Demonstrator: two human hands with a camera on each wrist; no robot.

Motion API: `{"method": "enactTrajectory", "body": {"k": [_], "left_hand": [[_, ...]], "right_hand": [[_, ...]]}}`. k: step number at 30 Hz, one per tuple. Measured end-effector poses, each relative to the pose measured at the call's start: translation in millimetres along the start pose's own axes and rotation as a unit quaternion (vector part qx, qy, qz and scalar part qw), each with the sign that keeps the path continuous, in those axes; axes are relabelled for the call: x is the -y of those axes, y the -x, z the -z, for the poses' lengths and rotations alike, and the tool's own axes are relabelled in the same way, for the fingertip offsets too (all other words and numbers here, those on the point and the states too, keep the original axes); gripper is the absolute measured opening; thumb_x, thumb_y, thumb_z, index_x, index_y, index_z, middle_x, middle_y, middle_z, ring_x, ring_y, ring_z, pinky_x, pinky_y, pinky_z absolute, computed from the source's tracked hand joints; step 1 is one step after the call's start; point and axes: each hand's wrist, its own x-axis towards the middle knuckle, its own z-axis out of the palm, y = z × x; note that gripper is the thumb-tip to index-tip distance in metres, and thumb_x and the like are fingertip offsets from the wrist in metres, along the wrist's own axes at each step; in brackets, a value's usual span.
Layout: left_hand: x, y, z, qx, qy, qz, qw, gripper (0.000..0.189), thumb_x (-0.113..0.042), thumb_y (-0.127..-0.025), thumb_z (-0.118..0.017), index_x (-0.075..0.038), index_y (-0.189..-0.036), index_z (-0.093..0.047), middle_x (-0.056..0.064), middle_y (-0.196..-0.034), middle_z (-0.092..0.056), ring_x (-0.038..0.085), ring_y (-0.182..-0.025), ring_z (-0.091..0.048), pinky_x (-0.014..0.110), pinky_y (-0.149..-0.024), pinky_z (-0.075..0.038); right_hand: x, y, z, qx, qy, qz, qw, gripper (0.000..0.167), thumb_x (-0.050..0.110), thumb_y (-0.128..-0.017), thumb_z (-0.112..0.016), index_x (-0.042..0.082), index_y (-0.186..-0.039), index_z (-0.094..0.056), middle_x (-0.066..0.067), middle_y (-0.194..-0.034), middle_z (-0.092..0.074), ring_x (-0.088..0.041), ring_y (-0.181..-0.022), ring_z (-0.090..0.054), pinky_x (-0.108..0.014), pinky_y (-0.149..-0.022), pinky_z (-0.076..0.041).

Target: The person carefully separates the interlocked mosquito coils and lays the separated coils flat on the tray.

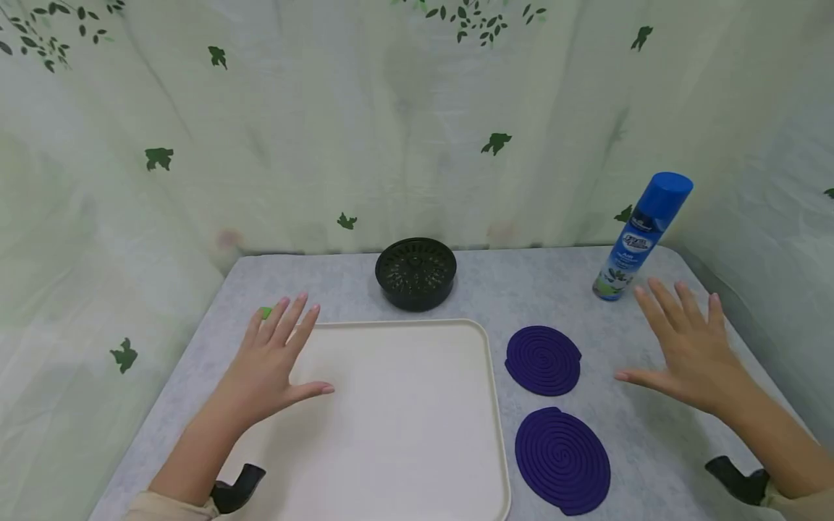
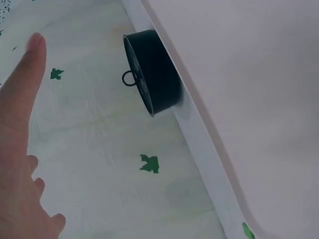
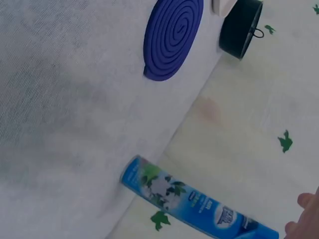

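Over the left part of a white tray [image 1: 404,420], my left hand [image 1: 270,365] hovers with fingers spread and nothing in it. My right hand [image 1: 693,354] is held above the table's right side, fingers spread too and holding nothing. Nearest to it stands a blue air freshener can [image 1: 641,235], also seen in the right wrist view. Two purple spiral coils [image 1: 544,360], the second coil [image 1: 563,460] nearer to me, lie between the tray and my right hand. Behind the tray sits a round black tin [image 1: 415,275] with a perforated lid; a small ring on it shows in the left wrist view.
A grey-white cloth covers the table [image 1: 482,289]. A pale curtain [image 1: 404,145] with green leaf prints hangs behind it and along the sides. By the tray's far left corner, a small green piece [image 1: 266,312] shows beside my left fingers.
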Motion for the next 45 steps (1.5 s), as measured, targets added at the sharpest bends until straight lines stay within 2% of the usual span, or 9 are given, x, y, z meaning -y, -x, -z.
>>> {"method": "enactTrajectory", "body": {"k": [5, 10, 14, 18, 24, 27, 32, 38, 45], "left_hand": [[-18.7, -21.3, -10.6, -0.062, 0.039, -0.05, 0.996, 0.098, -0.075, -0.076, -0.033, -0.007, -0.144, -0.012, 0.013, -0.148, -0.01, 0.033, -0.132, -0.012, 0.053, -0.105, -0.011], [-43.9, -42.4, -30.5, -0.106, 0.073, -0.099, 0.9868, 0.097, -0.072, -0.078, -0.038, -0.002, -0.142, -0.018, 0.013, -0.147, -0.015, 0.031, -0.132, -0.015, 0.048, -0.107, -0.014], [-66.0, -57.0, -52.0, -0.116, 0.102, -0.13, 0.9796, 0.098, -0.069, -0.077, -0.045, 0.001, -0.14, -0.02, 0.014, -0.146, -0.018, 0.029, -0.132, -0.016, 0.047, -0.106, -0.017], [-89.4, -70.5, -72.2, -0.107, 0.133, -0.136, 0.9759, 0.102, -0.068, -0.074, -0.051, 0.002, -0.14, -0.019, 0.015, -0.145, -0.019, 0.028, -0.132, -0.016, 0.046, -0.106, -0.02], [-122.0, -86.5, -96.3, -0.06, 0.166, -0.111, 0.978, 0.111, -0.07, -0.069, -0.055, 0.001, -0.142, -0.012, 0.015, -0.145, -0.019, 0.027, -0.132, -0.018, 0.037, -0.109, -0.015], [-135.9, -93.8, -104.8, -0.019, 0.179, -0.083, 0.9802, 0.115, -0.071, -0.066, -0.057, 0.0, -0.142, -0.009, 0.014, -0.146, -0.017, 0.024, -0.133, -0.015, 0.033, -0.109, -0.013], [-154.3, -105.3, -120.6, 0.022, 0.208, -0.057, 0.9762, 0.117, -0.07, -0.063, -0.061, 0.003, -0.141, -0.013, 0.017, -0.144, -0.019, 0.026, -0.132, -0.017, 0.032, -0.109, -0.014], [-174.7, -114.4, -138.6, 0.064, 0.241, -0.031, 0.9679, 0.114, -0.067, -0.064, -0.064, 0.001, -0.142, -0.015, 0.016, -0.143, -0.022, 0.026, -0.131, -0.019, 0.03, -0.108, -0.016], [-192.7, -119.6, -156.2, 0.073, 0.26, 0.003, 0.9628, 0.107, -0.061, -0.066, -0.067, 0.0, -0.141, -0.021, 0.013, -0.139, -0.029, 0.024, -0.129, -0.023, 0.03, -0.107, -0.02]], "right_hand": [[6, -8.6, -14, -0.027, -0.074, 0.022, 0.9966, 0.12, 0.057, -0.058, -0.074, 0.009, -0.144, -0.006, -0.019, -0.147, -0.008, -0.041, -0.131, 0.001, -0.063, -0.1, 0.005], [13, -14.5, -32, -0.03, -0.123, 0.024, 0.9917, 0.118, 0.049, -0.058, -0.079, 0.006, -0.144, -0.01, -0.02, -0.145, -0.015, -0.038, -0.132, -0.002, -0.061, -0.102, 0.002], [16, -18.0, -48, -0.015, -0.162, 0.015, 0.9866, 0.116, 0.044, -0.059, -0.08, 0.005, -0.143, -0.011, -0.023, -0.142, -0.02, -0.036, -0.132, -0.005, -0.06, -0.103, 0.0], [18, -18.7, -69, 0.015, -0.202, -0.001, 0.9792, 0.115, 0.046, -0.06, -0.079, 0.003, -0.143, -0.012, -0.025, -0.141, -0.021, -0.039, -0.131, -0.01, -0.059, -0.103, -0.003], [18, -16.2, -96, 0.051, -0.265, -0.026, 0.9625, 0.116, 0.044, -0.059, -0.08, -0.004, -0.141, -0.013, -0.029, -0.14, -0.019, -0.044, -0.127, -0.017, -0.058, -0.101, -0.017], [18, -15.9, -106, 0.081, -0.296, -0.048, 0.9506, 0.116, 0.042, -0.06, -0.081, -0.005, -0.14, -0.012, -0.029, -0.141, -0.016, -0.043, -0.128, -0.015, -0.058, -0.101, -0.019], [17, -16.3, -117, 0.117, -0.319, -0.076, 0.9373, 0.115, 0.041, -0.061, -0.08, -0.006, -0.14, -0.01, -0.03, -0.141, -0.012, -0.044, -0.129, -0.012, -0.059, -0.101, -0.017], [14, -15.4, -124, 0.118, -0.298, -0.078, 0.9441, 0.11, 0.04, -0.062, -0.08, -0.009, -0.137, -0.017, -0.033, -0.138, -0.018, -0.047, -0.125, -0.018, -0.061, -0.098, -0.021], [15, -14.8, -128, 0.13, -0.266, -0.096, 0.9502, 0.105, 0.043, -0.065, -0.077, -0.01, -0.136, -0.021, -0.033, -0.137, -0.02, -0.048, -0.124, -0.021, -0.064, -0.095, -0.022]]}}
